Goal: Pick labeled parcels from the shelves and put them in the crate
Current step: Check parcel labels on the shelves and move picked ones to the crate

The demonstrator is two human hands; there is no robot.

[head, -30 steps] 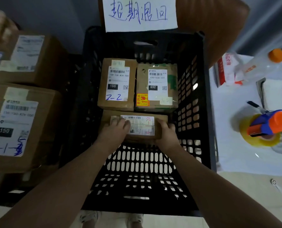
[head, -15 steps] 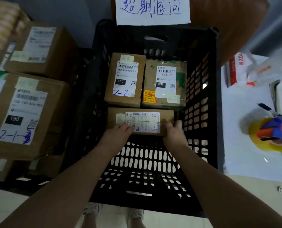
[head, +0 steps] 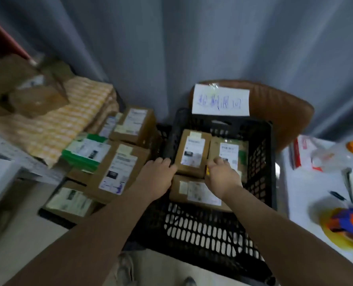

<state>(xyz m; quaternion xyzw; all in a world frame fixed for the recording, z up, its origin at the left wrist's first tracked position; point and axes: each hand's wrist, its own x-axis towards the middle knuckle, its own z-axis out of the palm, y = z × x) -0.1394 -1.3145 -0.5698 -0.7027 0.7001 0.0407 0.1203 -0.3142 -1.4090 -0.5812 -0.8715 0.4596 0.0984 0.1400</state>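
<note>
The black plastic crate (head: pixel 262 162) stands in front of me with three labeled cardboard parcels in it. Two parcels sit side by side at the back, one on the left (head: pixel 194 153) and one on the right (head: pixel 233 149). A flat parcel (head: pixel 194 190) lies in front of them, label up. My left hand (head: pixel 157 178) hovers at the crate's left wall with loosely curled fingers and holds nothing. My right hand (head: pixel 223 178) hangs over the flat parcel's right part, fingers loosely curled, empty. The frame is blurred.
More labeled parcels (head: pixel 118 170) are stacked on the floor left of the crate, beside a checked bundle (head: pixel 68 120). A handwritten paper sign (head: pixel 221 100) hangs on a brown chair (head: pixel 285 112) behind. The white table (head: pixel 316 193) on the right carries a tape dispenser (head: pixel 349 221) and a bottle (head: pixel 340 153).
Both hands have let go of the flat parcel, which now lies in the crate, and have lifted off it. The view has swung up and away from the crate.
</note>
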